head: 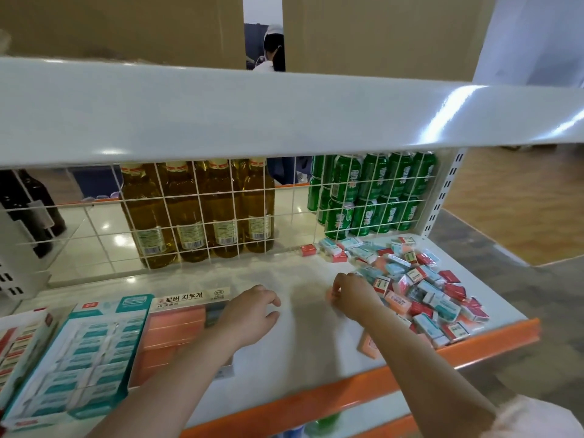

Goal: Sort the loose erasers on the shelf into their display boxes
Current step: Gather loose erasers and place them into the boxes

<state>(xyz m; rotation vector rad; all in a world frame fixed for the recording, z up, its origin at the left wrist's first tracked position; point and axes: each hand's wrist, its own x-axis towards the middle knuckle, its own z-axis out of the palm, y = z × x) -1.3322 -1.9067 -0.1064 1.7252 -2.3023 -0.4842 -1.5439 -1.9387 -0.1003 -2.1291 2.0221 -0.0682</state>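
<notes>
White shelf with an orange front edge, seen from above. Heap of loose erasers at 3 o'clock on the shelf: red, teal and salmon-orange wrappers jumbled together, running from the wire grid at the back to the front edge. 1 salmon eraser lying apart at the front edge, just beside the right forearm, at 5 o'clock from the heap's near side.

Right hand at the heap's 9 o'clock edge, fingers curled; grip closed, apparently pinching a small salmon-coloured eraser at the fingertips, though blurred and mostly hidden.

Left hand at 9 o'clock from the right hand, well apart from the heap, palm down, fingers spread and loosely bent, holding nothing; heel of the hand over the right end of the salmon display box.

3 display boxes in a row at 8 o'clock: salmon box with a Korean label strip, teal box filled with rows of teal-and-white erasers touching its left side, red-and-white box at the far left, cut off by the frame.

Behind the grid: 4 bottles of yellow liquid at 12 o'clock, green cans stacked at 1 o'clock.
</notes>
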